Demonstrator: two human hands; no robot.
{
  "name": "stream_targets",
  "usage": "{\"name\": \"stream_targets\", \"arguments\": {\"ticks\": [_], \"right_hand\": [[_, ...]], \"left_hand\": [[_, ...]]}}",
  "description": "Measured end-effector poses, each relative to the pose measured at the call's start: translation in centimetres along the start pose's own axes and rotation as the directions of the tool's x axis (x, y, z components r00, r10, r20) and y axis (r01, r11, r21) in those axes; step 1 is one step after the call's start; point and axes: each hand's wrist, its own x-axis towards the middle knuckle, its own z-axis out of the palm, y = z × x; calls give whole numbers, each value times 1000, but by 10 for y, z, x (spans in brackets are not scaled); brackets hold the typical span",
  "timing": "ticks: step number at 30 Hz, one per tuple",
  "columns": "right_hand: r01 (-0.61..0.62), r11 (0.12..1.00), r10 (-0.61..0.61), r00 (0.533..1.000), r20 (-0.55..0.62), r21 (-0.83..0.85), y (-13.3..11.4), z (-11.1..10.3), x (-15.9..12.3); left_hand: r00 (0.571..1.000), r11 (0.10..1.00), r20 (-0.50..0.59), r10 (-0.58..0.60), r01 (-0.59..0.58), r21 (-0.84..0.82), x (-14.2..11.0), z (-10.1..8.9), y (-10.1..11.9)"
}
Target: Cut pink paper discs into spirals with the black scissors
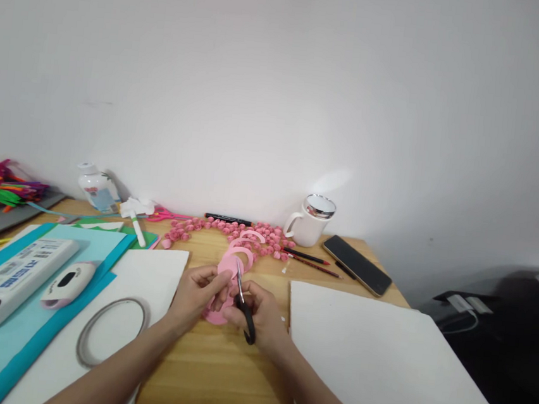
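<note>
My left hand [201, 291] pinches a round piece of pink paper [228, 265] between thumb and fingers. Black-handled scissors [244, 306] are in my right hand [262, 315], their blades pointing up and away from me against the paper's right edge. Whether the blades are parted I cannot tell. Curved pink paper strips [244, 252] lie just beyond the paper, and more pink paper [216, 316] shows beneath my hands on the wooden table. Past them spreads a heap of small rolled pink paper pieces [229, 227].
A white mug [309, 225], pencils [313, 265] and a phone [357, 265] stand or lie at the back right. White boards [379, 352] flank my hands. Leftward are a roll of tape [86, 335], teal paper [3, 341], a white bottle [98, 189] and pink scissors [166, 215].
</note>
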Motion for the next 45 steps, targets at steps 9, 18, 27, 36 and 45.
{"name": "stream_targets", "arguments": {"ticks": [9,18,27,36,45], "right_hand": [[-32,999,31,999,-14,-26,2,-2,-1],[-24,1000,24,1000,-3,6,3,1,-1],[61,998,-61,998,17,14,-9,5,-1],[50,998,-52,998,37,47,-3,3,0],[-2,1000,2,1000,-1,-6,-1,0,-1]], "left_hand": [[999,997,-20,46,-48,-60,3,-4,-5],[998,998,17,60,-60,18,0,0,-2],[998,998,57,35,-37,41,0,-1,0],[999,999,31,31,-32,35,-1,0,0],[998,998,-1,59,-59,-17,1,-4,-5]]}}
